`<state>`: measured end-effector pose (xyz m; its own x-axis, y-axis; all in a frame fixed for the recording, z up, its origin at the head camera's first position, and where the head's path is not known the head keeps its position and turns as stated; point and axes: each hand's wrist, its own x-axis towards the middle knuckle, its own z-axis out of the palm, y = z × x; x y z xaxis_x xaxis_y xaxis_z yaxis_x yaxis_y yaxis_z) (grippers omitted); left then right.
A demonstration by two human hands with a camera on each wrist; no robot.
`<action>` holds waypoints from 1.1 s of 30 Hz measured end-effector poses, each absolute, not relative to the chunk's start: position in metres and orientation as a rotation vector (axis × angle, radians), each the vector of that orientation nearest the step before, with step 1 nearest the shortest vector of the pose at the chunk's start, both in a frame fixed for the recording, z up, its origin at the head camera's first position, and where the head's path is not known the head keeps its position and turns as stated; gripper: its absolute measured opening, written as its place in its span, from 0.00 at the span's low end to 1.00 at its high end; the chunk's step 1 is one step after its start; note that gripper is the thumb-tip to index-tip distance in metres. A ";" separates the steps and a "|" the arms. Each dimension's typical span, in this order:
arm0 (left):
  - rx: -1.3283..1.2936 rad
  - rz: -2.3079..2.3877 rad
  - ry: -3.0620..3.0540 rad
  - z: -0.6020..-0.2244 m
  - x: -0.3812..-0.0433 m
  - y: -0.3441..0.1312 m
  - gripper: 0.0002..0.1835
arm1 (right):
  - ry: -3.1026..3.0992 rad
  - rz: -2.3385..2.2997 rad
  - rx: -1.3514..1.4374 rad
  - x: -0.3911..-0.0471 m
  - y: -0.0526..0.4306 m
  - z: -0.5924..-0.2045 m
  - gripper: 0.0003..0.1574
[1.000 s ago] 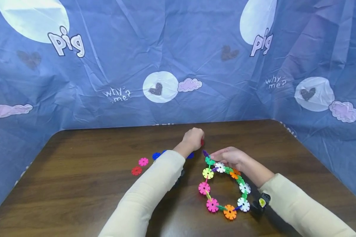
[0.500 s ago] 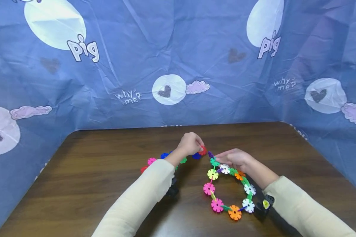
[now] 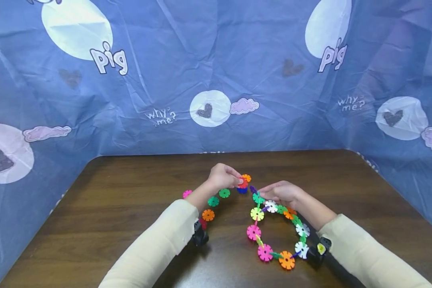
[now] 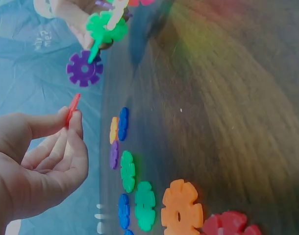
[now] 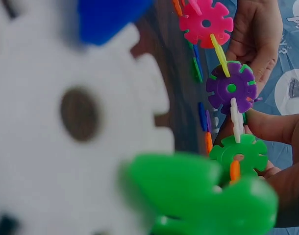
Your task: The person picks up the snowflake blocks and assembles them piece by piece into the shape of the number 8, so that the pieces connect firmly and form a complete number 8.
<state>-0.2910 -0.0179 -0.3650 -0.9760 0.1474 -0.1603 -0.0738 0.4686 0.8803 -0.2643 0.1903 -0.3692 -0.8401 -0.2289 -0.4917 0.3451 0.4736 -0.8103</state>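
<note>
Thumb and fingers of my left hand pinch a red notched plastic disc, seen nearly edge-on in the left wrist view. Just right of it, a purple disc sticks out from the top of a ring of linked flower-shaped discs. My right hand holds this ring near a green disc beside the purple one. A gap separates the red disc from the purple disc. In the right wrist view a blurred white disc fills the left side, and part of the right fingers is hidden.
Loose discs lie on the brown table: orange, green and pink around the left forearm, with blue and orange near the left fingertips. A blue printed cloth stands behind the table.
My left hand has drawn left and a little nearer with the red disc, baring loose green and orange discs. My right hand keeps its place at the ring. The head view has shifted slightly.
</note>
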 end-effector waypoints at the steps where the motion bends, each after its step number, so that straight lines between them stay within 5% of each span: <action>1: 0.065 1.514 2.504 -0.364 -0.290 -0.018 0.07 | 2.175 -1.371 0.093 -0.264 0.189 -0.369 0.27; 33: 0.070 1.425 2.508 -0.369 -0.282 -0.023 0.06 | 2.321 -1.360 0.149 -0.255 0.161 -0.372 0.18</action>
<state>-0.2817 -0.0232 -0.3692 -0.9663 0.1663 -0.1963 -0.0835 0.5190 0.8507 -0.2549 0.1613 -0.3716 -0.8959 -0.1274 -0.4256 0.3089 0.5097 -0.8030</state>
